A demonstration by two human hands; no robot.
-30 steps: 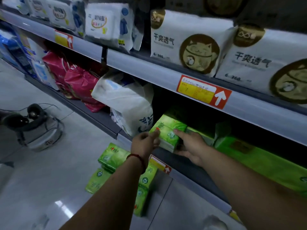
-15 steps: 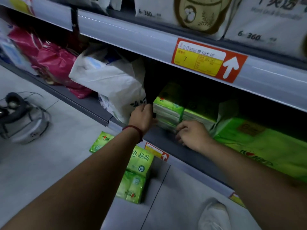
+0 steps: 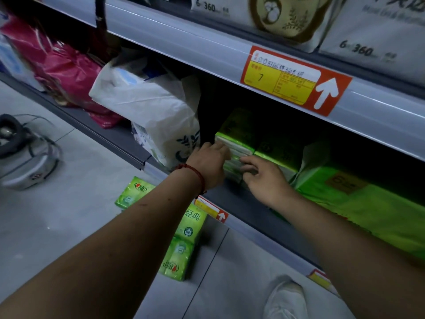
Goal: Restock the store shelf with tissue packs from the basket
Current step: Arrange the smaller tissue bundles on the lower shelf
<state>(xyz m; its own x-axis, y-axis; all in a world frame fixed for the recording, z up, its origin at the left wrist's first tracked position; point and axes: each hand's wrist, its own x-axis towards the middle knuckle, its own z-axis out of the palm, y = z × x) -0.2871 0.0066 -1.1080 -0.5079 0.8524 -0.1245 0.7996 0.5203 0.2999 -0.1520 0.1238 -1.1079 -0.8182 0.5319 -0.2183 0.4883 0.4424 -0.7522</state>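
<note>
Grey floor tiles [image 3: 69,215] fill the lower left of the frame, and a store shelf [image 3: 230,203] with pale rails runs diagonally from the upper left to the lower right. At the centre of the frame, on the dark lower deck of that shelf, stands a stack of green tissue packs [image 3: 236,143], pushed back under the rail above. The left hand [image 3: 207,164], with a red cord bracelet [image 3: 195,176] at the wrist, has its fingers bent round the stack's near corner on the frame-left side. The right hand [image 3: 264,178] lies just beside it, fingers fairly straight and spread, their tips touching the stack's front face low down. A large green multipack [image 3: 368,203] lies on the same deck toward the right edge. A crumpled white plastic bag [image 3: 149,104] sits left of the stack, with pink packs [image 3: 57,65] beyond it at the upper left. A red and yellow price label [image 3: 294,79] with a white arrow is stuck on the rail above. White packs [image 3: 287,14] fill the top of the frame. More green packs [image 3: 184,249] lie on the floor below the forearms, a white shoe [image 3: 285,300] shows at the bottom edge, and a grey device [image 3: 23,157] rests at the left edge.
</note>
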